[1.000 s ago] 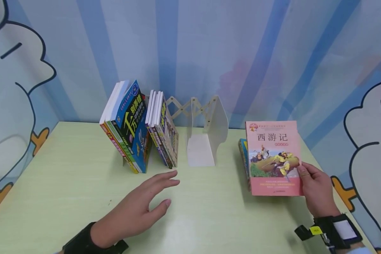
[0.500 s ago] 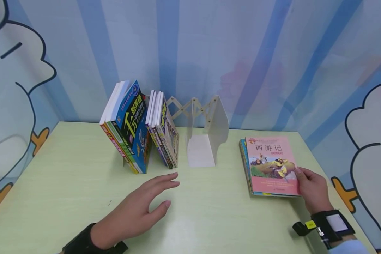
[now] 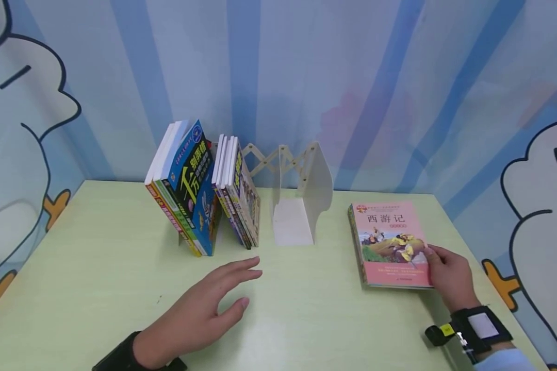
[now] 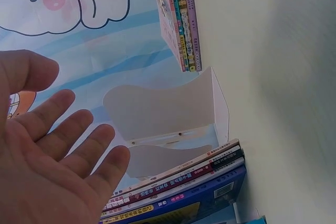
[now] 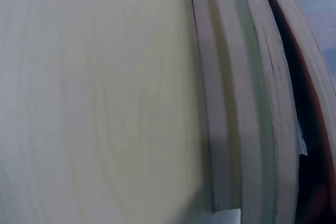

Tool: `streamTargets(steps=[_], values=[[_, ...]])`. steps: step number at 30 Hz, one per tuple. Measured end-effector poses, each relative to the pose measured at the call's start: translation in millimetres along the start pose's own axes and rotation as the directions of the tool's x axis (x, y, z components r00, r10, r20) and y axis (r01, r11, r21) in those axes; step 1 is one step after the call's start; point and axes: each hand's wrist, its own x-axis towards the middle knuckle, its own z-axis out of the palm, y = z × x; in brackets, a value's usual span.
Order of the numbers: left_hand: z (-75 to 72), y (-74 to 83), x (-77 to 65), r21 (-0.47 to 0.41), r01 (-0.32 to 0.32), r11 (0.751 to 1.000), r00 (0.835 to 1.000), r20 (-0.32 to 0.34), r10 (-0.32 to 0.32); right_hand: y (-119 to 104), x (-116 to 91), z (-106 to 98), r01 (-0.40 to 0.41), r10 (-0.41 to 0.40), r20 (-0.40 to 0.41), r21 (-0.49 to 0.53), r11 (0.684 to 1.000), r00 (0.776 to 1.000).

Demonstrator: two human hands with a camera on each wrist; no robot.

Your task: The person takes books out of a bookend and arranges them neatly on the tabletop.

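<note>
On the right of the table, a pink-covered book [image 3: 392,245] lies on top of a stack of books [image 4: 186,30]. My right hand [image 3: 452,275] pinches the pink book's right edge, thumb on the cover. A narrow dark gap shows beneath the top book [image 5: 315,72] in the right wrist view. The other books in the stack [image 5: 249,98] lie flat under it, mostly covered from above. My left hand [image 3: 204,309] hovers over the front left-middle of the table, fingers extended and spread, holding nothing. Its palm also shows in the left wrist view.
A white expandable book rack [image 3: 293,221] stands behind, against the striped curtain [image 3: 288,67]. Large books, with a blue one [image 3: 192,180] outermost, lean in its left part. Several thinner books [image 3: 236,190] lean beside them. The pale wooden table [image 3: 315,319] extends beneath everything.
My right hand has lowered the pink book onto the stack and shifted it left, so it now covers the blue book below more evenly. The left hand has stayed in place.
</note>
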Motion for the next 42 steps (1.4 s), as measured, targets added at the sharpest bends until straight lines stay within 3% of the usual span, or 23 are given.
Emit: streamTargets(steps=[10,16,20,26,32,36,42], values=[[1.3,-0.9,-1.9,0.015,0.003,1.0,1.0,0.006,-0.003,-3,2,-3,0.045,-0.042,0.035,-0.109,0.993,0.999],[1.8,-0.7,-1.8,0.004,0.024,1.0,0.999,0.027,-0.024,2,-1,0,0.163,-0.172,-0.028,-0.2,0.966,0.985],[3.0,-0.5,-1.9,-0.019,0.066,0.998,0.997,0.048,-0.065,3,-5,2,0.189,-0.203,-0.065,-0.181,0.965,0.977],[3.1,-0.5,-1.4,0.007,0.061,0.998,0.997,0.039,-0.061,-10,-16,-1,0.237,-0.248,-0.076,-0.135,0.962,0.966],[1.6,-1.1,-0.4,0.012,0.056,0.998,0.998,0.036,-0.057,-33,-31,-1,0.392,-0.395,-0.014,-0.089,0.916,0.919],[2.0,-2.2,-0.9,0.013,0.034,0.999,0.999,0.024,-0.035,-49,-45,4,0.474,-0.47,0.087,-0.022,0.881,0.878],[3.6,-2.6,-0.7,0.001,0.041,0.999,0.999,0.0,-0.041,-73,-62,15,0.628,-0.603,0.268,-0.008,0.779,0.751]])
